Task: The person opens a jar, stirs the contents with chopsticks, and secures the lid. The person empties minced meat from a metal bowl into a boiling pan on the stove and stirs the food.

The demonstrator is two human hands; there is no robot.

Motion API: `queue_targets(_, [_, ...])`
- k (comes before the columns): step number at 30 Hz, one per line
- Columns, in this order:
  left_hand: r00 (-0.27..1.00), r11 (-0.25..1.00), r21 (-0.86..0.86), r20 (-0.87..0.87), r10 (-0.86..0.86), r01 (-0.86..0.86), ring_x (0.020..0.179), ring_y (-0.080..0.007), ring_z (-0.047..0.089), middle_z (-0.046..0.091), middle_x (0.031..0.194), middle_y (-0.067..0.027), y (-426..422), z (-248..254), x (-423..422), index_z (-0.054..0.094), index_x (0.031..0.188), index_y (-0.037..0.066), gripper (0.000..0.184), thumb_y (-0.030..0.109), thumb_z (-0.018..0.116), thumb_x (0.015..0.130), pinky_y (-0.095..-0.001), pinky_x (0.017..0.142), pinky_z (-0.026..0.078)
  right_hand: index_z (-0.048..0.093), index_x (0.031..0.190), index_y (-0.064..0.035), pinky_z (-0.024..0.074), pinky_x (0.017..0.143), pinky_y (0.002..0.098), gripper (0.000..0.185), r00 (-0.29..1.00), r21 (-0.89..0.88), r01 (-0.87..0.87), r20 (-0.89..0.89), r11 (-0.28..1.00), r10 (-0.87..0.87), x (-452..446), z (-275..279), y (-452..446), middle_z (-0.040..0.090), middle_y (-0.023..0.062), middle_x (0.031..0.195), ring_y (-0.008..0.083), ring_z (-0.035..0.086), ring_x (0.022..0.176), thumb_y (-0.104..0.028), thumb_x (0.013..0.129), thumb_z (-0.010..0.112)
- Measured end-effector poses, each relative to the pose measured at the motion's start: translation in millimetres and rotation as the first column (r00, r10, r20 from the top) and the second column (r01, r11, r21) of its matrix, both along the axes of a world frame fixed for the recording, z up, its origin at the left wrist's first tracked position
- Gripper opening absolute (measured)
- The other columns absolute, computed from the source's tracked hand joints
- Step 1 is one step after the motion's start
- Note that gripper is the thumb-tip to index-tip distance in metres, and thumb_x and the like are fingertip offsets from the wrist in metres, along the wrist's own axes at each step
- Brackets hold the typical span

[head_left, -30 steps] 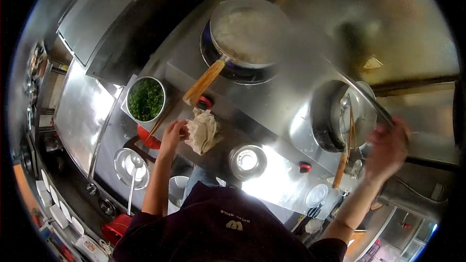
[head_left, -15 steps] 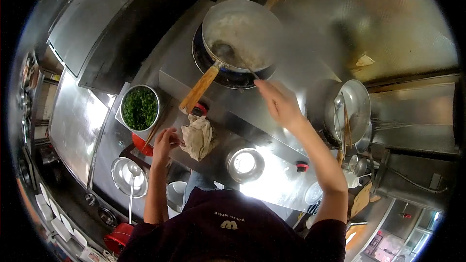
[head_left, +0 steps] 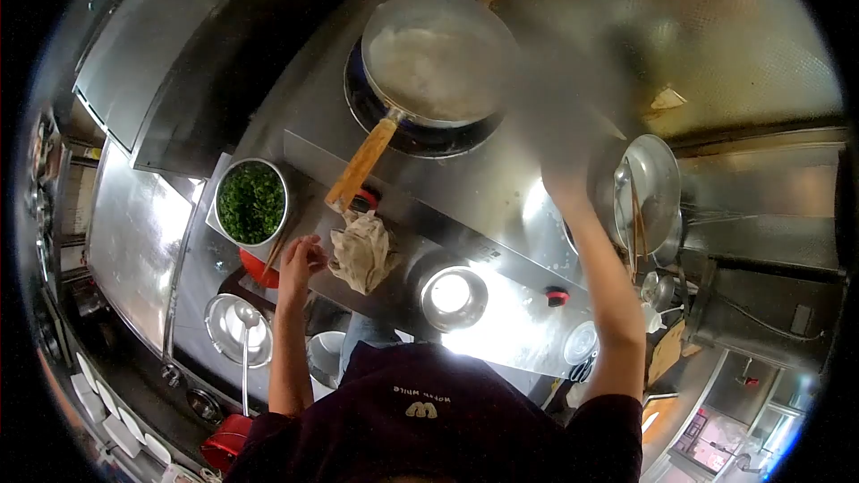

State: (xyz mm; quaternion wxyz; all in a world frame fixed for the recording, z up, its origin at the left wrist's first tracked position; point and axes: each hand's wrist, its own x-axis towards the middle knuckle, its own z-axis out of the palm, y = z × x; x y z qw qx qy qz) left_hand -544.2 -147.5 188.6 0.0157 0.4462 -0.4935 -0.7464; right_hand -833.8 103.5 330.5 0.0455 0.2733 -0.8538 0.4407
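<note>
A pan point(head_left: 429, 58) with pale, cloudy liquid sits on the burner at the top centre, its wooden handle point(head_left: 362, 163) pointing down-left. My left hand point(head_left: 302, 259) hovers with fingers loosely apart, left of a crumpled beige cloth point(head_left: 361, 252) below that handle. To the right of the pan is my right hand point(head_left: 565, 170), mostly veiled by a grey blur of steam; its fingers and anything in them cannot be made out. Farther right stands a second metal pan point(head_left: 658, 192) with a ladle in it.
A pot of chopped greens point(head_left: 251, 202) stands left of the cloth. Nearer are a strainer bowl point(head_left: 234, 331) with a ladle and an empty metal bowl point(head_left: 454, 299). Red knobs point(head_left: 557, 297) stick out along the stove front.
My right hand went from the right-hand pan to the steaming pan with a long-handled ladle, then moved back right into the blur. My left hand shifted slightly away from the cloth.
</note>
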Motion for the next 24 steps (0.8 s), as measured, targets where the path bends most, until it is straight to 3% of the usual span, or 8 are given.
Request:
queue_targets(3, [0.999,1.0,-0.001,-0.026,-0.027,0.027,0.068,-0.0149,0.054,0.052,0.074,-0.0044,-0.3,-5.3,-1.3,0.055,0.097,0.003,0.029,0.028,0.044,0.088,-0.0297,0.065,0.046,0.053,0.098,0.0032,0.0475,0.057,0.0256,0.021,0.874,-0.411,0.241,0.486,0.88,-0.012,2.6,-2.2,-3.4,0.057,0.0106,0.073,0.0153,0.056,0.061,-0.013,0.087,0.046])
queue_targets(7, [0.999,0.999,-0.004,-0.035,-0.037,0.037,0.068,-0.0146,0.054,0.053,0.074,-0.0041,2.0,-1.0,-6.7,0.056,0.095,0.004,0.029,0.029,0.046,0.087,-0.03,0.065,0.046,0.052,0.097,0.0047,0.0488,0.059,0.0266,0.024,0.808,-0.528,0.404,0.588,0.747,-0.022,8.9,11.3,-20.6,0.057,0.0129,0.075,0.017,0.057,0.063,-0.017,0.087,0.047])
queue_targets(8, [0.999,0.999,0.003,-0.04,-0.035,0.035,0.068,-0.0145,0.054,0.053,0.074,-0.004,2.6,-0.5,-6.8,0.056,0.095,0.004,0.029,0.03,0.047,0.087,-0.0301,0.065,0.046,0.051,0.103,0.0041,0.0489,0.062,0.0267,0.025,0.812,-0.542,0.344,0.582,0.767,0.046,7.4,8.5,-19.1,0.058,0.0135,0.079,0.0176,0.058,0.067,-0.015,0.088,0.045])
queue_targets(11, [0.999,0.998,-0.054,-0.003,-0.043,0.042,0.065,-0.0126,0.053,0.052,0.071,-0.0032,7.2,14.8,-9.4,0.054,0.093,0.003,0.026,0.026,0.042,0.087,-0.0249,0.062,0.045,0.049,0.108,0.0036,0.0483,0.064,0.0257,0.026,0.908,-0.462,0.112,0.407,0.88,0.098,8.9,-6.6,-12.1,0.058,0.0133,0.087,0.018,0.058,0.073,-0.013,0.09,0.041])
queue_targets(15, [1.0,1.0,-0.029,-0.016,-0.009,0.009,0.064,-0.0123,0.053,0.052,0.07,-0.0031,5.1,6.0,-4.3,0.055,0.091,0.004,0.025,0.026,0.044,0.086,-0.0244,0.062,0.045,0.055,0.107,-0.0025,0.0475,0.065,0.0243,0.028,0.955,0.111,-0.149,-0.242,0.983,0.172,19.5,-7.0,14.9,0.056,0.0148,0.096,0.0204,0.059,0.078,0.002,0.08,0.049])
queue_targets(16, [1.0,1.0,-0.027,-0.017,0.0,0.0,0.064,-0.0122,0.053,0.052,0.07,-0.003,6.1,6.9,-4.1,0.055,0.091,0.004,0.025,0.026,0.044,0.086,-0.0243,0.062,0.044,0.057,0.104,-0.0063,0.049,0.064,0.0269,0.036,0.934,0.11,-0.147,-0.311,0.983,0.175,26.5,-9.3,21.7,0.055,0.0154,0.098,0.0234,0.059,0.079,0.007,0.071,0.053])
queue_targets(19, [0.999,1.0,-0.022,-0.039,-0.011,0.01,0.064,-0.012,0.053,0.052,0.07,-0.0028,8.3,5.9,-4.1,0.055,0.091,0.004,0.025,0.026,0.045,0.086,-0.0239,0.061,0.044,0.058,0.103,-0.0078,0.0503,0.064,0.0299,0.04,0.889,0.357,-0.095,-0.389,0.929,0.24,40.0,-30.6,60.1,0.055,0.0151,0.099,0.0255,0.059,0.08,0.008,0.066,0.055])
queue_targets(24, [0.997,0.997,-0.048,-0.04,-0.067,0.065,0.065,-0.0123,0.052,0.051,0.071,-0.0025,22.7,12.2,-10.4,0.056,0.092,0.003,0.025,0.025,0.045,0.086,-0.0237,0.061,0.045,0.058,0.103,-0.0106,0.0497,0.074,0.0344,0.044,0.829,0.328,-0.09,-0.499,0.94,0.253,55.7,-54.0,99.5,0.053,0.0141,0.105,0.0281,0.055,0.092,0.005,0.062,0.057])
